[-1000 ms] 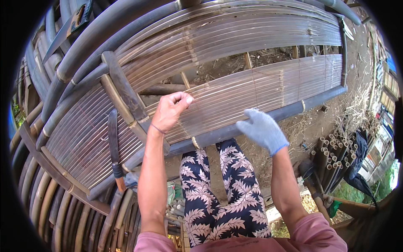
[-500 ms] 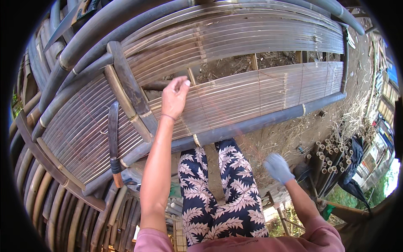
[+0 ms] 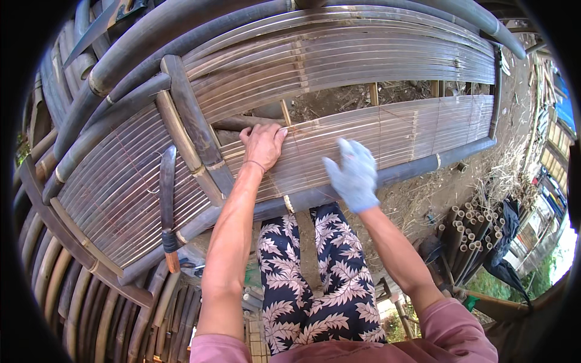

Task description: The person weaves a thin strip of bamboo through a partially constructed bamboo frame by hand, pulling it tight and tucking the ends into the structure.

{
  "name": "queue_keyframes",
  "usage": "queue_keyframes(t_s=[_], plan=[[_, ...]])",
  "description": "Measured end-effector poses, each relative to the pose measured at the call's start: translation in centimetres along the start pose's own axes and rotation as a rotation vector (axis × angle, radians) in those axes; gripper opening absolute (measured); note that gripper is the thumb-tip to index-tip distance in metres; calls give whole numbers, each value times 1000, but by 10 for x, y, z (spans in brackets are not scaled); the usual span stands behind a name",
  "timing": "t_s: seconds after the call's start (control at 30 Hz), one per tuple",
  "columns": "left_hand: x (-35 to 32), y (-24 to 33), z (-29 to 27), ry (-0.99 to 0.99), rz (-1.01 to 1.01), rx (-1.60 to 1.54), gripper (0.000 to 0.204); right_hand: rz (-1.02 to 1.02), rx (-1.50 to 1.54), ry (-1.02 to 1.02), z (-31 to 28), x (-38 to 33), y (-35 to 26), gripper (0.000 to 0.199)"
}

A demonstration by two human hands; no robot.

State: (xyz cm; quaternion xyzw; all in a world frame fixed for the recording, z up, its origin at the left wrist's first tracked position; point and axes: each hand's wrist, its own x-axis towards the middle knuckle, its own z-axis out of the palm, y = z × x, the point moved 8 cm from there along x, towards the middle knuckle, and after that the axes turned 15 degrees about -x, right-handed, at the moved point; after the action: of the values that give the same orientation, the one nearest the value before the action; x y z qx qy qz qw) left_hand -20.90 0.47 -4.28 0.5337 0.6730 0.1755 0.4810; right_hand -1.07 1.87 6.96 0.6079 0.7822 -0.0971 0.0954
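A long bamboo frame with thin lengthwise slats lies in front of me. My bare left hand (image 3: 264,146) rests on the near slat panel (image 3: 393,130), its fingers curled over the edge slat beside the open gap; the fingertips are partly hidden. Over the same panel, further right, is my right hand (image 3: 354,175) in a light grey glove, fingers spread and holding nothing. Whether it touches the slats is unclear. To the left, a machete (image 3: 167,193) with a dark blade and wooden handle lies across the slats and the near rail.
Dark bamboo crosspieces (image 3: 192,112) divide the frame. A thick bamboo rail (image 3: 387,175) runs along its near side. A saw (image 3: 100,30) lies at the upper left. Bamboo poles (image 3: 91,302) are stacked on the left. Cut bamboo tubes (image 3: 472,233) stand bundled at the right.
My right hand has swung left and up from beside my leg to over the slats. My left hand has lowered slightly rightward, its fingers now down at the slat edge.
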Motion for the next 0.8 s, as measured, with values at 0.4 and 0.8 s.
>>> queue_keyframes(t_s=[0.4, 0.8], plan=[[-1, -2, -4, 81, 21, -58, 33, 68, 335, -439, 86, 23, -22, 27], [3, 3, 2, -95, -62, -16, 27, 604, 1289, -1102, 50, 28, -9, 51]])
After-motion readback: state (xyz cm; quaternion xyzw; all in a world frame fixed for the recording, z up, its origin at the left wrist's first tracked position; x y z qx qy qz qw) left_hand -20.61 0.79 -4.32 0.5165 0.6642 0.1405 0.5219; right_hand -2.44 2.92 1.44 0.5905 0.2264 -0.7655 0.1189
